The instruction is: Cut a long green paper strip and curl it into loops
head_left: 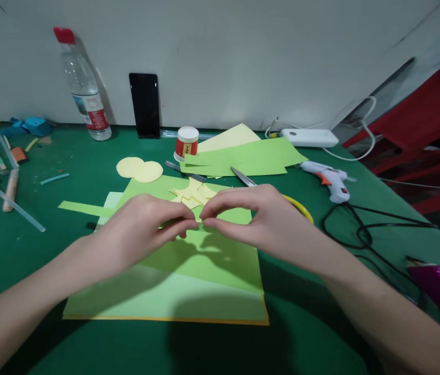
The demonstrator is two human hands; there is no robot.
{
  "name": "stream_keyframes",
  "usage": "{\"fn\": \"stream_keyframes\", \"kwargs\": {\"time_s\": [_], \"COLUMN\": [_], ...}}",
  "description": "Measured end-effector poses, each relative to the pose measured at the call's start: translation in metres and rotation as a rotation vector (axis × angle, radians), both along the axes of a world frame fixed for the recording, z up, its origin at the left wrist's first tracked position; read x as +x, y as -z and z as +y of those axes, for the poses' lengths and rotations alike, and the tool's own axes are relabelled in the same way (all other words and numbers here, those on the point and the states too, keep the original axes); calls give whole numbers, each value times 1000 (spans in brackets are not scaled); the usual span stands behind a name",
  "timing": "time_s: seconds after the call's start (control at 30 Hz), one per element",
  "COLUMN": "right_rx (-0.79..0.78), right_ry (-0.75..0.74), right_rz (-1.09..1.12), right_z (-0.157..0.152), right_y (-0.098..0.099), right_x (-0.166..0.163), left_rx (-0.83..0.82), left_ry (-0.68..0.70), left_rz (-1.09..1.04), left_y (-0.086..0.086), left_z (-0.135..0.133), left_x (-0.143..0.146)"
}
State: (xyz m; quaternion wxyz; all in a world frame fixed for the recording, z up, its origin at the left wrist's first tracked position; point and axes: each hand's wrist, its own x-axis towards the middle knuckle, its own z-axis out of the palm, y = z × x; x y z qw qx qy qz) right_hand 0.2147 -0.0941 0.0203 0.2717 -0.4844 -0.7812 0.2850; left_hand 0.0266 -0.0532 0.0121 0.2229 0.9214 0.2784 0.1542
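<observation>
My left hand (141,229) is closed in a pinch above the stacked paper. A narrow light-green paper strip (87,208) runs out to the left behind it, and its end casts a shadow on the table. My right hand (254,213) pinches at the same spot, fingertips almost meeting the left ones; the strip's end between them is mostly hidden. Below lie green paper sheets (212,260) over a paler sheet (157,297). Pale yellow paper scraps (192,195) are just beyond my fingertips. Scissors (243,177) with a yellow handle lie partly behind my right hand.
Two yellow paper circles (130,167), a red-and-white cup (187,142) and more green paper (243,156) lie beyond. A water bottle (87,88) and phone (145,105) stand by the wall. At right are a glue gun (331,182), black cable (364,229) and power strip (309,137).
</observation>
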Motion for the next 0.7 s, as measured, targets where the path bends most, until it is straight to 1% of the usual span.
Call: {"fn": "stream_keyframes", "kwargs": {"time_s": [0.07, 0.17, 0.3, 0.4, 0.47, 0.5, 0.57, 0.63, 0.7], "right_rx": [-31, -8, 30, -10, -41, -48, -46, -61, -75], "right_ry": [-20, 7, 113, 166, 161, 144, 91, 44, -5], "right_rz": [-12, -82, -225, -344, -358, -328, -198, -100, -59], "right_z": [1, 6, 16, 22, 22, 21, 17, 13, 11], "right_y": [1, -1, -5, -5, -4, -2, 2, 8, 15], "right_x": [-1, 10, 40, 54, 50, 44, 26, 8, -5], "left_rx": [33, 47, -21, -125, -203, -236, -280, -286, -247], "left_ry": [6, -6, -69, -117, -136, -135, -109, -69, -42], "left_rz": [3, 48, 115, 162, 181, 184, 175, 163, 166], "left_y": [3, 1, -7, -9, -6, -4, -1, 1, 3], "left_z": [-1, 2, 13, 18, 17, 16, 12, 8, 5], "left_x": [1, -2, -11, -15, -15, -13, -10, -6, -3]}}
